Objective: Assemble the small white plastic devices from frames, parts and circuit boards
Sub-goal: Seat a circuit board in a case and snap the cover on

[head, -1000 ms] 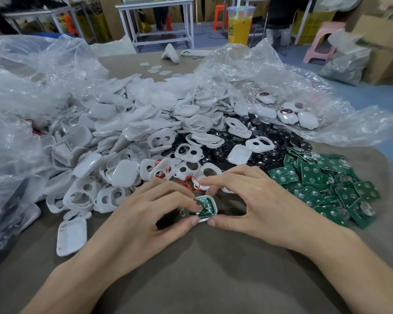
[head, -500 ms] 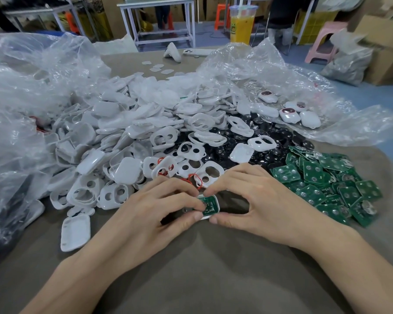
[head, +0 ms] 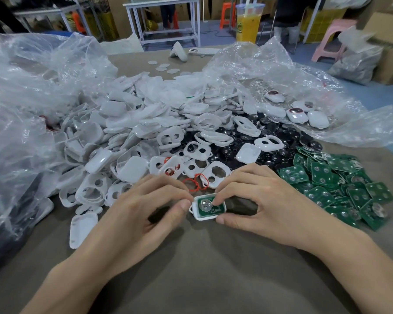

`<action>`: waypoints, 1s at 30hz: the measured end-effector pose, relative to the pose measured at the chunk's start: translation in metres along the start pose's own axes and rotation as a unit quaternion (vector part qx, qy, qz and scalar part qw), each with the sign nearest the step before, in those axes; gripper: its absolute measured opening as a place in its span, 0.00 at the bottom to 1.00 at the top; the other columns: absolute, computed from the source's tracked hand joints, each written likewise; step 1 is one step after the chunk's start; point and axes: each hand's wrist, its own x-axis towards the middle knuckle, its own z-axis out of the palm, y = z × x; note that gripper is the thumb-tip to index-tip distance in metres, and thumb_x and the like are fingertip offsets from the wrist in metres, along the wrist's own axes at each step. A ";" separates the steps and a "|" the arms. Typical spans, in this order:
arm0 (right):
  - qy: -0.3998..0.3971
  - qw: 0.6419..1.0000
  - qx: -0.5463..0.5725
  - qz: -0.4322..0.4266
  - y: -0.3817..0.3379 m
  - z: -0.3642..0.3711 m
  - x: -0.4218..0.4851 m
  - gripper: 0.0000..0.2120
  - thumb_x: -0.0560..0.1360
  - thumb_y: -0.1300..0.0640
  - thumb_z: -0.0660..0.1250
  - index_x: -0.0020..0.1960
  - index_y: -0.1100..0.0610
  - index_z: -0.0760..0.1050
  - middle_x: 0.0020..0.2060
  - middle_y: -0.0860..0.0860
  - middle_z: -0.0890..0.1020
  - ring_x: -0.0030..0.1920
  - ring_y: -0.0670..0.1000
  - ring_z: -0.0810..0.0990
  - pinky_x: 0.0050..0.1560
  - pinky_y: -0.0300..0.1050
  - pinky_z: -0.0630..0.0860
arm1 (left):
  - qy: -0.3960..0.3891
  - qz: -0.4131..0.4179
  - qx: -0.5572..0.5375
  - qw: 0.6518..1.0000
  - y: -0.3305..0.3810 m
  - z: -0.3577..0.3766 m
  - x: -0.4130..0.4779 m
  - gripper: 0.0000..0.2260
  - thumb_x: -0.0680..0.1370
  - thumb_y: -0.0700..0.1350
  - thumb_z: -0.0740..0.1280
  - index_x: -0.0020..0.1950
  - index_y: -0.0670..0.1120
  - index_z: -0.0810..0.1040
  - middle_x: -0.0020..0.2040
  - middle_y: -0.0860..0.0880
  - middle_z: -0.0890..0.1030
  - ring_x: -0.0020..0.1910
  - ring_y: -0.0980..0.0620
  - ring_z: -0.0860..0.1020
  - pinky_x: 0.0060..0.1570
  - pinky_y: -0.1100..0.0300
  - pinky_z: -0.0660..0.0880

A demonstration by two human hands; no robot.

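White shell [head: 202, 218] with a green circuit board [head: 208, 211] in it, near the middle of the counter [head: 202, 268], just on the near side of the parts heap. The board's metal clip faces up.

Left hand [head: 132, 214] pinches the shell's left end, thumb against the rim and fingers curled over the far side. Right hand [head: 266, 200] grips the right end, thumb on the near edge and index fingertip [head: 216, 201] pressing down on the board.

Progress, my read:
- This unit: board is in the shell and looks about seated. No cover on it yet.
- Done: a handful of finished units [head: 297, 114] on the clear plastic sheet [head: 361, 123] toward the far right edge.
- Left: most of it. There's a big heap of white frames and covers [head: 145, 132] across the left and centre, black round parts [head: 270, 141] beyond the right hand, and a pile of green boards [head: 340, 184] at the right edge. A few red rings [head: 190, 184] lie loose just past the fingers.
- So it's early in the batch.

Versus a second ago:
- The board sat tilted in the shell, partly covered by the fingertips. It now lies flatter and more of it shows.
- The right index has come down onto the board.
- Both hands hold the same spot on the counter.
- The piles look unchanged.
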 end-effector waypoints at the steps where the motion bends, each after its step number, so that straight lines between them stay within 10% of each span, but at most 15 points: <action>1: 0.000 1.000 -0.002 -0.001 0.000 0.000 0.000 0.13 0.75 0.35 0.65 0.55 0.39 0.79 0.55 0.34 0.78 0.63 0.40 0.71 0.65 0.47 0.67 | -0.014 0.008 0.001 1.000 0.002 0.001 -0.001 0.09 0.83 0.52 0.63 0.54 0.54 0.83 0.57 0.61 0.79 0.59 0.55 0.79 0.54 0.55 0.76; 30: 0.001 1.000 0.015 -0.013 -0.001 0.001 0.001 0.09 0.75 0.38 0.68 0.52 0.39 0.79 0.55 0.34 0.79 0.63 0.43 0.73 0.64 0.48 0.70 | -0.097 0.020 0.030 0.995 0.004 0.006 0.003 0.08 0.83 0.55 0.62 0.57 0.58 0.79 0.62 0.63 0.76 0.62 0.61 0.76 0.60 0.61 0.70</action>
